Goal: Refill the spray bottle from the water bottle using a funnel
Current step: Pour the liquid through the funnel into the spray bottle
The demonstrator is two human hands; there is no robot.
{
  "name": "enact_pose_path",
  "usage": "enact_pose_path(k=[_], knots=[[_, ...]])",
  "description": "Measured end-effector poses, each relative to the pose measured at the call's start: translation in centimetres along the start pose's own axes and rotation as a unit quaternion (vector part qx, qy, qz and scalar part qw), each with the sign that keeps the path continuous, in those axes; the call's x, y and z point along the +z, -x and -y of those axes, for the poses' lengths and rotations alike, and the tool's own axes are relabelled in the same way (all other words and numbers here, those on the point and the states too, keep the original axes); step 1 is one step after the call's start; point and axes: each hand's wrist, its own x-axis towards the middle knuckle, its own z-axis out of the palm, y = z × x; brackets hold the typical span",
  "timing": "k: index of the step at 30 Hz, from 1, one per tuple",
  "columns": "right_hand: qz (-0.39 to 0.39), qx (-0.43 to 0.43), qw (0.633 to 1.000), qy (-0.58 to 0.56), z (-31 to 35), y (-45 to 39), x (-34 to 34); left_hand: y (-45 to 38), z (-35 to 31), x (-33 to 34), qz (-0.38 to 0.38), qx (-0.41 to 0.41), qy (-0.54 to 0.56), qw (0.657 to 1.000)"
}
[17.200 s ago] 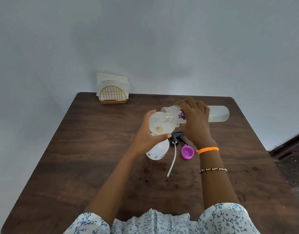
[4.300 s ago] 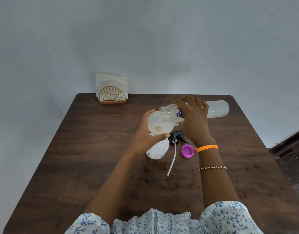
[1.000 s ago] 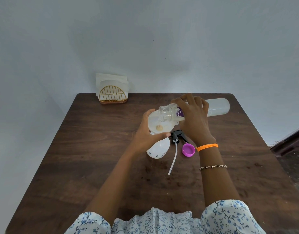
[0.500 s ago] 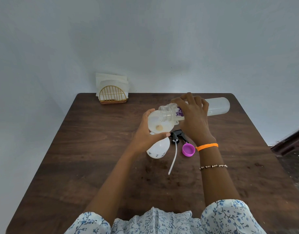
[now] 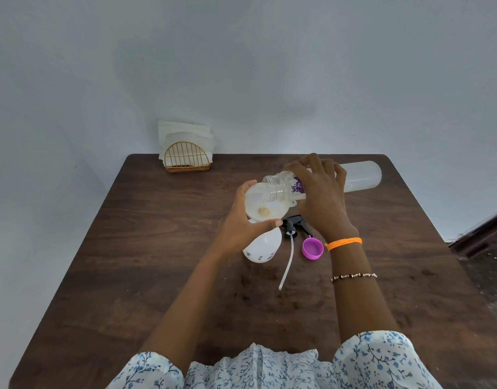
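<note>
Curled round the white funnel (image 5: 265, 206), the left hand (image 5: 243, 224) steadies it on top of the white spray bottle (image 5: 262, 246), which stands near the middle of the table; thumb on the near rim, fingers on the far side. Over to the right hand (image 5: 321, 202), wrapped round the clear water bottle (image 5: 356, 177), tipped almost flat, its open mouth over the funnel bowl, its base pointing right and slightly up. Just right of the spray bottle lies the black trigger head (image 5: 295, 224), its pale dip tube trailing toward the person, and beside that a purple cap (image 5: 312, 248), open side up. That wrist carries an orange band (image 5: 344, 243) and a beaded bracelet (image 5: 353, 276). Far left corner: a gold wire napkin holder (image 5: 186, 160) with white napkins. Dark wooden table (image 5: 146, 262), scuffed, set against a plain pale wall (image 5: 241, 66).
</note>
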Motion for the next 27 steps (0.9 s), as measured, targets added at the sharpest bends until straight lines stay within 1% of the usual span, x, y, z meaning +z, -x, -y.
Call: enact_pose_path(k=[13,24,27], knots=[[-0.007,0.0,1.0,0.005,0.03,0.04,-0.04,0.04,-0.1,0.03,0.002,0.004,0.013,1.0],[0.004,0.001,1.0,-0.004,0.19,0.03,-0.48,0.08,-0.24,-0.03,0.004,0.001,0.0,1.0],[-0.006,0.001,1.0,0.005,0.12,0.0,-0.2,0.09,-0.21,-0.05,0.003,0.002,-0.002,1.0]])
